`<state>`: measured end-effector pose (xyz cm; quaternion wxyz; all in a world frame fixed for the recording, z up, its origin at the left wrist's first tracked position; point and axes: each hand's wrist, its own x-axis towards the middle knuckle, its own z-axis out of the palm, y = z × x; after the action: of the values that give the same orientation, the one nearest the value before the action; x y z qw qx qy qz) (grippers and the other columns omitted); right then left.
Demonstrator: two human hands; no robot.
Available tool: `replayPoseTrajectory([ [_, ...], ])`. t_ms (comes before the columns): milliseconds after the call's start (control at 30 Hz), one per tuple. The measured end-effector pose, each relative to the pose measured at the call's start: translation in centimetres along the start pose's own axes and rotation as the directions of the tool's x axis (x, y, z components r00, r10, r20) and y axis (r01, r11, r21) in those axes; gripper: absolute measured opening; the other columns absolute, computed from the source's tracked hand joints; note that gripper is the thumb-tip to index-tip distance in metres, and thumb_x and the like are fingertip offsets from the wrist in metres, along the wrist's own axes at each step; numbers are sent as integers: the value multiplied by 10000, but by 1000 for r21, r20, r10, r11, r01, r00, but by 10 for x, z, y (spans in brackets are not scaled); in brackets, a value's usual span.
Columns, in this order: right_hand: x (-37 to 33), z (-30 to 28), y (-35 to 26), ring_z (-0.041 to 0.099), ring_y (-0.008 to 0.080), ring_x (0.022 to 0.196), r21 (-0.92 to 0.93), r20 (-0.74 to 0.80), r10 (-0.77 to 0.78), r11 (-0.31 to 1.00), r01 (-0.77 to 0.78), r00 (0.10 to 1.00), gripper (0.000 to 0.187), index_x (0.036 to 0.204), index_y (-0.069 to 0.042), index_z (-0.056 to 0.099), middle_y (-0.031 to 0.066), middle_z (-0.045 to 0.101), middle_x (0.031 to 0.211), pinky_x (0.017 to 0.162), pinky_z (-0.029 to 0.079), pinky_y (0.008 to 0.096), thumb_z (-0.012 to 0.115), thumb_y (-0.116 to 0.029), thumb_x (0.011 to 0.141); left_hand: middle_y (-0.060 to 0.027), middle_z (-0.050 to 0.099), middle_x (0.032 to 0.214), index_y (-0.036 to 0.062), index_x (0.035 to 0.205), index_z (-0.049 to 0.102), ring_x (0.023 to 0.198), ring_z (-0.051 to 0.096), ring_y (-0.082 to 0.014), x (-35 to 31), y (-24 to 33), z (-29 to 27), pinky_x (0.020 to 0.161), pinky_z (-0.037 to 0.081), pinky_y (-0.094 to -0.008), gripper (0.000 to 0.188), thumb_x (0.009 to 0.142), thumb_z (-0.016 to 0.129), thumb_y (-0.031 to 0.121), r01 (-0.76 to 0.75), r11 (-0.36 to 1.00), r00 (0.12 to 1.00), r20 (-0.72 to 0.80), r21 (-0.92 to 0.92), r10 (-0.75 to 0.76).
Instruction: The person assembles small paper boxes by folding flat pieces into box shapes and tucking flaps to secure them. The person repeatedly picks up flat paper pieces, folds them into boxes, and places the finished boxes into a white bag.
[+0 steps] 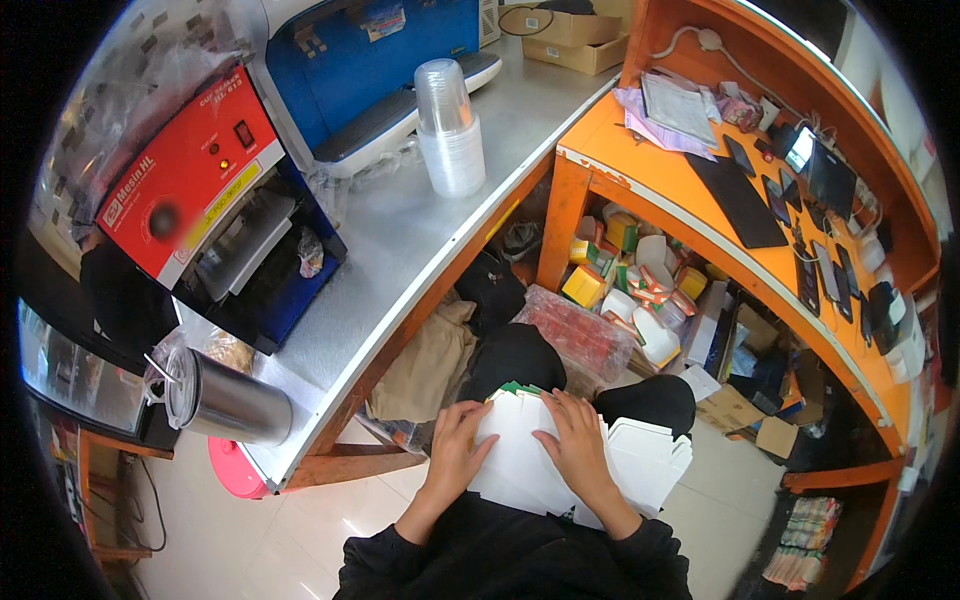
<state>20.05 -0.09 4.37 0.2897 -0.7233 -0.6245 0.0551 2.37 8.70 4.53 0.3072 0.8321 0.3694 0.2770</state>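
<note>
Head view, looking down: a stack of white cards [520, 460] rests on the seated person's lap, a little green showing along its far edge. A second fan of white cards [648, 465] lies just beside it on the right, near a black-clad knee [645, 402]. From where I stand, the lap seems to serve as the support, and a hand at either side probably keeps the loose pieces from sliding apart.

The left hand [458, 450] touches the left edge, its fingers [459, 418] bent and close together, the thumb set apart on the white face. The right hand [577, 447] is at the right edge, fingers slightly spread near the top corner, thumb likewise apart on the face. Whether either hand pinches the stack or only presses it, I cannot tell.

On the metal worktop [385, 240] to the left, clear cups [452, 165] stand nested, probably to save room. A steel tumbler [242, 402] stands near the front corner, beside a red machine [185, 185]. Cartons [584, 287] lie heaped beneath the orange worktop [650, 165].
</note>
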Motion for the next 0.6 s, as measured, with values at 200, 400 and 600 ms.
replayPoseTrajectory([
  [200,-2,-11,-6,560,278,919,134,-141,-56,988,75,988,333,1022,-48,605,104,596,953,821,435,379,722,-109,717,-124,524,1114,53,1120,572,1041,476,-309,-1,4,-2,896,386,-383,453,696,723,101,-18,999,1000,-26,-37,17],
  [400,15,-57,-21,580,211,665,342,-246,121,939,-31,962,161,815,-26,648,80,591,738,610,442,287,742,-53,687,-135,539,1111,39,1058,578,1024,503,-295,8,28,-19,889,389,-381,414,679,744,64,-93,991,975,-212,-96,71],
  [600,58,-164,-15,559,205,747,31,-908,-17,994,107,419,116,807,-49,603,83,575,836,709,454,292,668,12,732,-162,606,969,6,986,579,910,586,-287,51,87,-32,778,463,-327,328,697,734,24,-482,811,872,-265,-332,410],
])
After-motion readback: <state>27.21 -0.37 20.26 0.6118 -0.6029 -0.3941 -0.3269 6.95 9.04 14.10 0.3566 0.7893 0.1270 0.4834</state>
